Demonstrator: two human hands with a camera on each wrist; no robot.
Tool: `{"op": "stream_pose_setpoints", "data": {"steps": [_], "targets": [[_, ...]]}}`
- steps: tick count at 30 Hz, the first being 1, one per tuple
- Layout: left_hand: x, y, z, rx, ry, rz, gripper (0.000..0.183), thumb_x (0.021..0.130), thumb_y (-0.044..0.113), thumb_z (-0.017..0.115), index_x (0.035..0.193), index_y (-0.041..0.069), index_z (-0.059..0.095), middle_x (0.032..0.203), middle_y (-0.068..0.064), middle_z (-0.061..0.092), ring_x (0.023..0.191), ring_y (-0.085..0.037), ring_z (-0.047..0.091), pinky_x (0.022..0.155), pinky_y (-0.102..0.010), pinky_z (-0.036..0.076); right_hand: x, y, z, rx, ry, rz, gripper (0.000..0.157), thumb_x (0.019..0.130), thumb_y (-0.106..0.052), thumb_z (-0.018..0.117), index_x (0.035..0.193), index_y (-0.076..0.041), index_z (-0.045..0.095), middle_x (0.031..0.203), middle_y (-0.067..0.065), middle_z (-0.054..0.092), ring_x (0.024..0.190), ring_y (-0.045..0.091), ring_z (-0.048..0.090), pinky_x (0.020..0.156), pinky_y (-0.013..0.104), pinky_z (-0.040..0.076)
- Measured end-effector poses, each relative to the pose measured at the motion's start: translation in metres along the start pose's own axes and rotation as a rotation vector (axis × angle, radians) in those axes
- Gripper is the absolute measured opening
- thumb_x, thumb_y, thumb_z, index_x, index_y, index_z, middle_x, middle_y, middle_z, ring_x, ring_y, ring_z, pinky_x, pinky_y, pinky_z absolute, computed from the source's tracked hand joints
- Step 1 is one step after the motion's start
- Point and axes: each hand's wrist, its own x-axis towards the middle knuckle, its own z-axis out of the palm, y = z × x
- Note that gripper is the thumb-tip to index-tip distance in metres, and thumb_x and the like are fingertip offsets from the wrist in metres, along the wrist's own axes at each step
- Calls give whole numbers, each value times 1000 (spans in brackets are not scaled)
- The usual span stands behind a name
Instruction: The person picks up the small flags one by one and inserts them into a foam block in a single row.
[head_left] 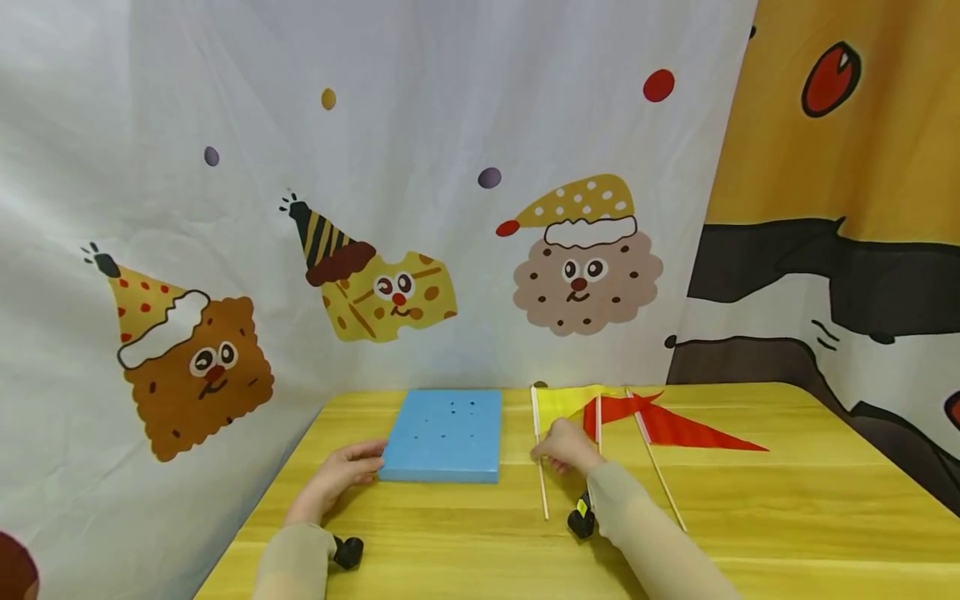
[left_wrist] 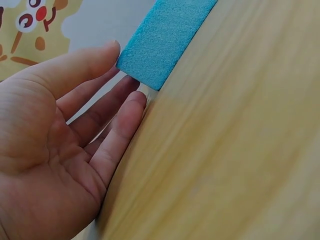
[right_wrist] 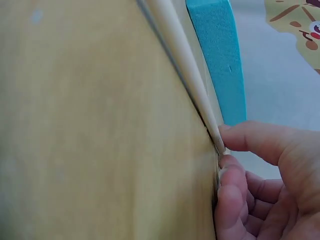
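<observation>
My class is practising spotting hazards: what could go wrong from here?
The right hand pinches the yellow flag, whose cloth appears to overlap the middle flag, so lifting one might drag the other.

The right sleeve is close to the middle flag too and could nudge it.

The left hand is only at one corner of the block, which might slide if pushed.

A curtained-off nook, room type unclear: a white, cartoon-printed cloth curtain [head_left: 408,179] hangs behind a yellow wood-grain table [head_left: 442,533].
</observation>
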Motion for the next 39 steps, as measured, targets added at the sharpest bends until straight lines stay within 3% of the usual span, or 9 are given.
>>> {"op": "stream_pose_setpoints", "data": {"steps": [7, 15, 21, 26, 39], "targets": [[1, 3, 1, 16, 4, 11, 52, 95, 18, 65, 141, 1, 50, 143, -25, 44, 123, -37, 50, 89, -39, 51, 1, 0, -5, 27, 25, 35, 31, 74, -9, 75, 51, -6, 55, 44, 3, 51, 35, 14, 50, 38, 31, 49], [0, 2, -1, 25, 1, 20, 54, 95, 20, 66, 142, 1, 49, 144, -25, 43, 122, -36, 50, 89, -40, 51, 1, -1, -12, 105, 36, 76, 24, 75, -7, 72, 57, -4, 55, 57, 10, 60, 42, 17, 56, 43, 32, 53], [-6, 1, -3, 31, 18, -1, 53, 95, 20, 65, 142, 2, 49, 144, -24, 43, 123, -35, 50, 90, -40, 51, -1, 6, -14, 270, -46, 115, 15, 78, -8, 74, 76, 1, 62, 64, 10, 61, 48, 17, 58, 48, 30, 54], [-9, -3, -3, 34, 23, -11, 51, 95, 19, 65, 141, 3, 50, 144, -23, 43, 123, -35, 50, 90, -39, 51, -1, 12, -14, 356, -113, 126, 19, 85, -12, 72, 89, 5, 66, 67, 10, 63, 51, 15, 59, 50, 28, 54], [-2, 1, -1, 26, -2, 12, 54, 94, 21, 66, 141, 2, 50, 144, -24, 44, 123, -36, 50, 90, -40, 51, -1, 19, -22, 545, -224, 126, 24, 94, -13, 61, 103, 9, 64, 79, 10, 69, 66, 17, 67, 61, 28, 56]]}}
